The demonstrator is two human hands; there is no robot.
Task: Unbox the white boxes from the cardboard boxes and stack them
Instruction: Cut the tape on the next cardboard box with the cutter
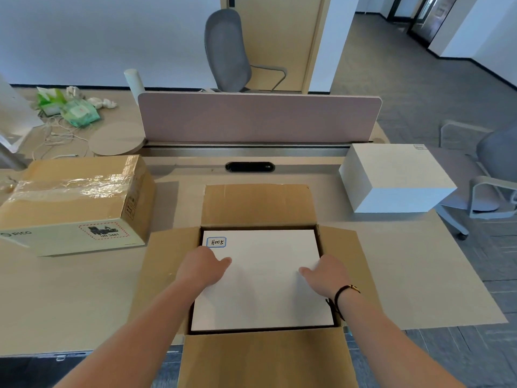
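White box (265,278) (labelled "H005") lies flat inside the open cardboard box (257,205).

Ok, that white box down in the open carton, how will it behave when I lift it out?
The white box looks rigid with smooth faces, so it may be slippery. It nearly fills the open carton, so it will probably drag coming out. The left hand and right hand go down its sides; weight is unclear.

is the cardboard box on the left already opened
No, the cardboard box on the left is shut, with clear tape across its top flaps.
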